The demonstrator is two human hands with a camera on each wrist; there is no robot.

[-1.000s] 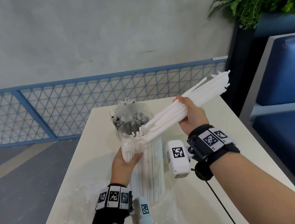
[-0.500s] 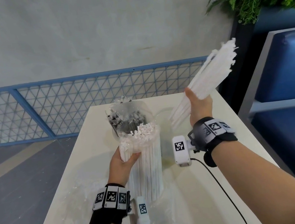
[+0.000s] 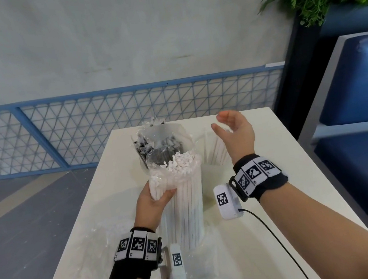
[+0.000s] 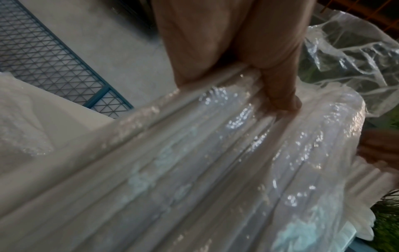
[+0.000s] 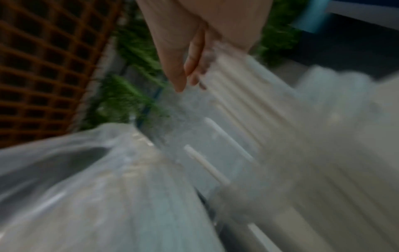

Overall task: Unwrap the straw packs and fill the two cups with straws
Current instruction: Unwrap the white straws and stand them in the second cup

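On table (image 3: 106,197): left hand (image 3: 150,204) grips straw pack (image 3: 185,207); right hand (image 3: 236,134) empty, fingers spread; wrist views blurred.

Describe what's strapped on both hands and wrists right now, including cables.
Both forearms are bare, without sleeves. Each wrist wears a black band topped with white tiles printed with black square codes. A white camera block bearing its own code hangs under each wrist, trailing a thin black cable.

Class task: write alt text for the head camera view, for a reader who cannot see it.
A person's left hand grips an upright clear-plastic pack of white straws on a cream table. Their open right hand hovers over white straws standing in a clear cup.
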